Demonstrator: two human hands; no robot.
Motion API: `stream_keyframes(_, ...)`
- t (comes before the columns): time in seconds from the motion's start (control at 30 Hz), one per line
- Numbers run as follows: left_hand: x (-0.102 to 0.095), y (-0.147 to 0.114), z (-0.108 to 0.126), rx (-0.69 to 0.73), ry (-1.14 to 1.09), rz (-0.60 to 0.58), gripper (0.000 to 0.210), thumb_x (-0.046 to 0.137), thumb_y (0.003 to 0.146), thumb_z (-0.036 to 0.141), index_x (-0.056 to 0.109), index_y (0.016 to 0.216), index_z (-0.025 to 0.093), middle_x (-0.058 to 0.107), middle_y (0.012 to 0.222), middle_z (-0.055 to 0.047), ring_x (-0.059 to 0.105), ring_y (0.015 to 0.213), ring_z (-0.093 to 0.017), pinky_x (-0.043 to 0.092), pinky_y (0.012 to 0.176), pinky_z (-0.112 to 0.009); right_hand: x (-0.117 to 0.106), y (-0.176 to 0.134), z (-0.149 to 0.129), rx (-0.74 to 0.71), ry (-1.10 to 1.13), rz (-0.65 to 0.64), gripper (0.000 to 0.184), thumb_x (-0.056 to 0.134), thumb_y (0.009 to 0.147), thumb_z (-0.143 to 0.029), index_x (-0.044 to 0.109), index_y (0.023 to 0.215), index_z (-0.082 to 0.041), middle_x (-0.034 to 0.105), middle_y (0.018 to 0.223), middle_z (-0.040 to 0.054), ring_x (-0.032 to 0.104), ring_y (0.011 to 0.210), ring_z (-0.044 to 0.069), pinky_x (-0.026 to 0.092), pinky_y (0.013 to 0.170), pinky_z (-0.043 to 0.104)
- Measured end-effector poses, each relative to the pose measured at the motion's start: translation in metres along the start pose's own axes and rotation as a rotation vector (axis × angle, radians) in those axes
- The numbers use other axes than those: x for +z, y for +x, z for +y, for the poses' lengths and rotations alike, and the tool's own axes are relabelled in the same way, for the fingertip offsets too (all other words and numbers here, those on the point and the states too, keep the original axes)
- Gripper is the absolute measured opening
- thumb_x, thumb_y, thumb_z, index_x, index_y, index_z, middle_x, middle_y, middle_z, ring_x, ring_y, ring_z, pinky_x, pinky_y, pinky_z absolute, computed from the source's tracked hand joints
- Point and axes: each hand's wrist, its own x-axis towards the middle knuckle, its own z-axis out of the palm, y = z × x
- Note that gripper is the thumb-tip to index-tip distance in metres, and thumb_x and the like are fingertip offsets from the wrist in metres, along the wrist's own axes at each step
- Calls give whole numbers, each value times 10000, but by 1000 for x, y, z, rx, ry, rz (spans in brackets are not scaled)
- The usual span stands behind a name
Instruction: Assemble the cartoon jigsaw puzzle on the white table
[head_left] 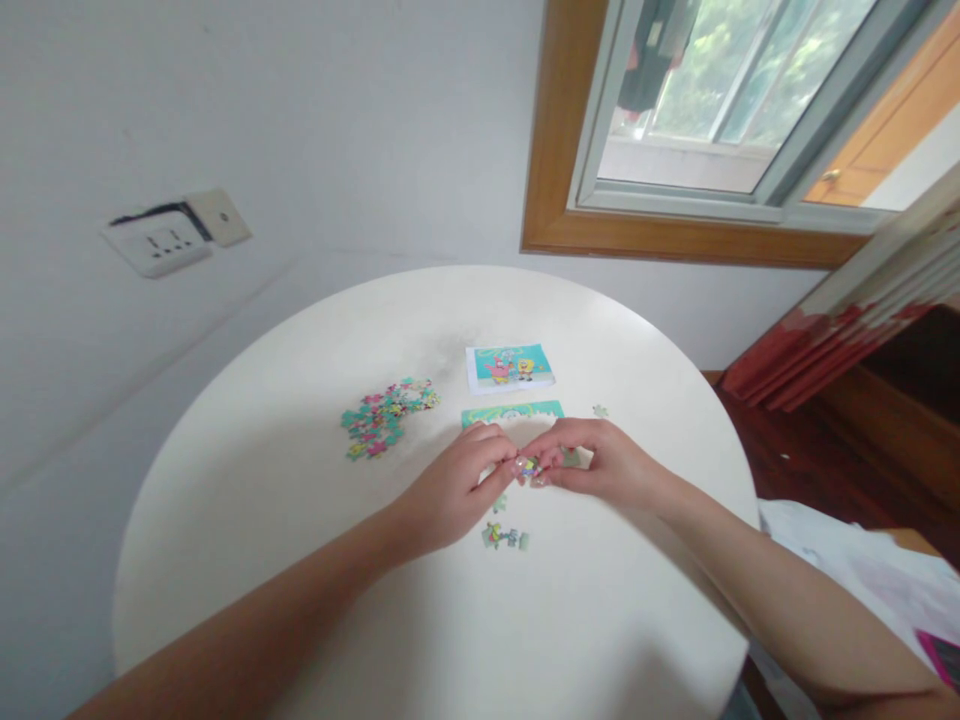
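Over the middle of the white round table [247, 520], my left hand [448, 490] and my right hand [611, 462] meet fingertip to fingertip. Both are closed on small colourful jigsaw puzzle pieces [531, 467], pinched between thumbs and fingers. How many pieces are there is hard to make out. Just beyond my hands lies an assembled strip of puzzle [517, 411], teal and yellow, partly hidden by them. Below my hands lie a small pale green piece [499, 503] and a short row of pieces [505, 537] side by side.
A heap of loose puzzle pieces [386, 415] lies on the left. Behind the strip is a printed cartoon picture [514, 368]. One single piece [600, 411] sits to the right. The wall and a wood-framed window [675, 235] stand behind the table.
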Motion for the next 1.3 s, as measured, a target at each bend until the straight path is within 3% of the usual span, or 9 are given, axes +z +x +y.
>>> stream_keyframes(0.23,3,0,0,-5,-60,23,279,420,945,281,556,727,172,536,744,-11,511,781,-154,396,749,-267,-5,0,0,-101,-97,-16,220,689,805,-292,728,1003,-203,715,828,40,631,761,141,508,746,271)
stream_keyframes(0.47,5,1,-5,-28,-59,46,296,448,944,288,599,718,172,569,744,-13,529,779,-149,405,734,-258,-4,0,2,-141,-179,29,147,708,784,-249,726,912,-180,692,762,29,615,710,130,493,684,244)
stream_keyframes(0.63,0,0,-9,52,118,57,248,432,956,249,664,902,181,599,849,-39,523,876,-180,401,818,-308,-12,4,8,-171,-402,45,130,713,793,-300,707,872,-197,703,754,12,621,716,134,452,767,290)
stream_keyframes(0.73,0,-2,-10,98,289,16,236,450,933,193,656,1048,210,597,933,-53,497,946,-211,389,857,-354,-22,5,12,-152,-548,30,137,724,786,-320,704,860,-206,714,799,21,621,802,163,424,805,313)
stream_keyframes(0.87,4,-5,-11,132,414,-62,270,477,904,138,637,1100,231,601,1040,-55,480,1004,-225,385,880,-375,-30,5,20,-126,-659,-26,182,755,751,-352,713,864,-216,692,850,41,588,860,187,403,796,315)
stream_keyframes(1.3,12,-9,-15,226,528,-174,412,545,827,49,587,1191,238,616,1192,-37,463,1085,-243,345,899,-393,-24,5,29,-49,-748,-55,223,783,695,-431,729,827,-260,617,904,38,513,897,201,349,779,322)
